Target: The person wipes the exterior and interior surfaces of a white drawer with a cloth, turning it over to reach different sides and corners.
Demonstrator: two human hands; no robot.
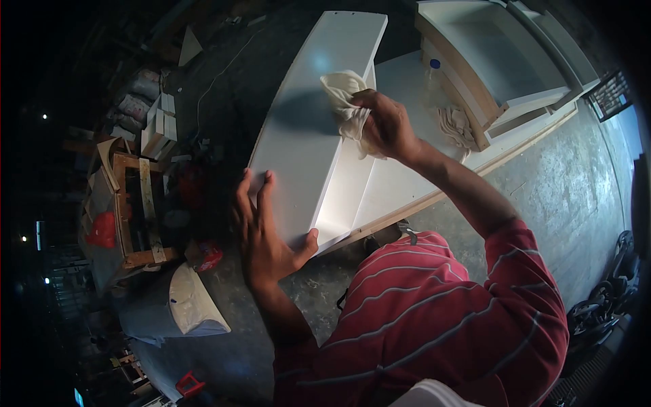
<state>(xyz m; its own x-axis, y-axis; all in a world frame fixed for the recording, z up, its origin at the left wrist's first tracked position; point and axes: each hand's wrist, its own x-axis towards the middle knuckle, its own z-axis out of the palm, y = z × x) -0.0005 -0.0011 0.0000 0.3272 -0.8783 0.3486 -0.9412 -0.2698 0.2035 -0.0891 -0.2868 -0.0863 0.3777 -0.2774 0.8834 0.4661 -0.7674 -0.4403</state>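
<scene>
A cream cloth (pixel 347 95) is bunched in my right hand (pixel 388 122), held over the right edge of a white curved panel (pixel 291 156). Fingers and thumb pinch its upper side, and its loose folds hang down past the panel's edge. My left hand (pixel 268 237) rests at the panel's near end, fingers spread across the left edge and thumb reaching to the right edge. The panel forms the top of a white piece of furniture, whose lit inner side (pixel 346 197) drops down to a wide white board (pixel 407 163).
On the board stand a clear bottle with a blue cap (pixel 435 64), a crumpled cloth (pixel 456 125) and a white drawer-like box (pixel 488 61) with wooden edges. To the left are a wooden frame (pixel 129 210) and a wrapped white piece (pixel 193 305). Motorcycles (pixel 607 292) stand at the right.
</scene>
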